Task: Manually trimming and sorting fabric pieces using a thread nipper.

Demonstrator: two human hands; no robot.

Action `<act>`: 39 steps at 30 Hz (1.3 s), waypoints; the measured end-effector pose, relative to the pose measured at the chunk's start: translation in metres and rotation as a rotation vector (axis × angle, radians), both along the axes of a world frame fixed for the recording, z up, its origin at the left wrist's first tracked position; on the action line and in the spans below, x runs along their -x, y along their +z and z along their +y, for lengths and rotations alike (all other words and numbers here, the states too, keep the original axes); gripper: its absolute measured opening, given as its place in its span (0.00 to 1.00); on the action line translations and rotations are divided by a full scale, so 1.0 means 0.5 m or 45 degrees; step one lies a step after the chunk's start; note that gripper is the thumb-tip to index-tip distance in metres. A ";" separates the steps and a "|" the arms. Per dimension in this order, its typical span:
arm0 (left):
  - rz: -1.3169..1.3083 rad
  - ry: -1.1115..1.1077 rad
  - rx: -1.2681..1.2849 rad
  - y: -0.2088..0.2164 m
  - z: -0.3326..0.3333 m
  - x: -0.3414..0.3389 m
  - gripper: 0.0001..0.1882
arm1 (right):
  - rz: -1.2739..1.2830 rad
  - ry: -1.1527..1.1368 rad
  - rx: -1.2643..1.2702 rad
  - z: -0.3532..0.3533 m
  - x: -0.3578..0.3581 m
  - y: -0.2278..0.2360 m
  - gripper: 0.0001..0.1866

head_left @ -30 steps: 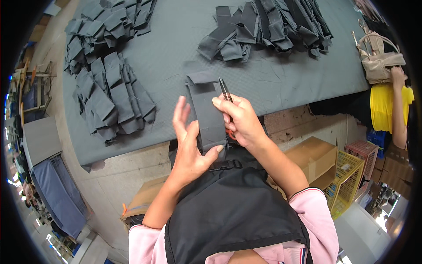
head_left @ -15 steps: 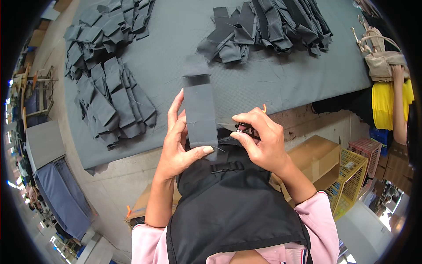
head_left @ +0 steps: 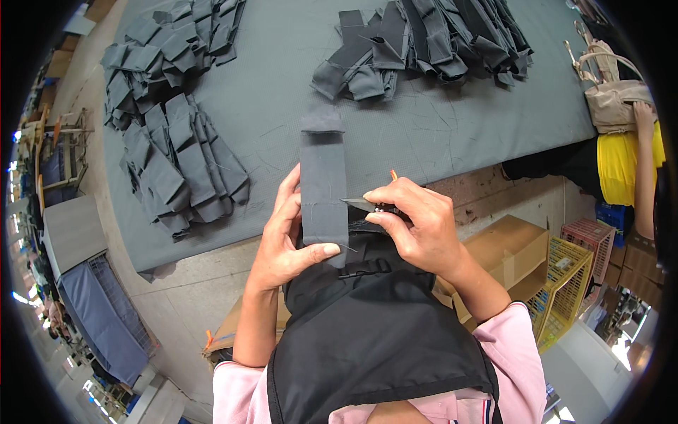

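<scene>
Holding a grey cloth strip (head_left: pixel 323 173) lengthwise across the near edge of the table (head_left: pixel 272 88), with the folded upper end seen against the tabletop and the lower end on the near side, in front of the black apron (head_left: pixel 381 332). Pinched low down in the left hand (head_left: pixel 281 244), with the thumb across the front and the fingers along the left side, partly hidden behind. In the right hand (head_left: pixel 417 219), also by the table's near edge, gripping small scissors (head_left: pixel 359 205) between thumb and forefinger, tips toward the strip's right side; cannot tell touching from just beside.

Probably light and soft, yet firm enough to stay fairly flat from a one-end hold; likely not slippery or fragile, but apt to crease and fray. Best taken near the lower end, with fingers backing the cloth and clear of the tips.

On the table's left part, two piles of strips (head_left: pixel 176 49) (head_left: pixel 187 166); on its far right part, another heap (head_left: pixel 438 42). Past the table's right end, a beige bag (head_left: pixel 616 106) under a co-worker's hand (head_left: pixel 643 116).
</scene>
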State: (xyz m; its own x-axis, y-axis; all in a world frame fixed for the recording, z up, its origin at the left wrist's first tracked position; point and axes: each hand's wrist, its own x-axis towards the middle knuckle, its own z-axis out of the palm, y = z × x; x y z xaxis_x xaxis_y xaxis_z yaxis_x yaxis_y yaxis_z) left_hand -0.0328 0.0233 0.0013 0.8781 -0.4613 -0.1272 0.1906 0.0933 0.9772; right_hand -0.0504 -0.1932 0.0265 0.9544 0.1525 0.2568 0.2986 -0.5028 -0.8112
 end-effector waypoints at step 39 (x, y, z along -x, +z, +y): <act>-0.002 -0.003 -0.025 -0.022 -0.002 -0.004 0.38 | 0.636 0.005 -0.703 0.031 0.052 -0.003 0.21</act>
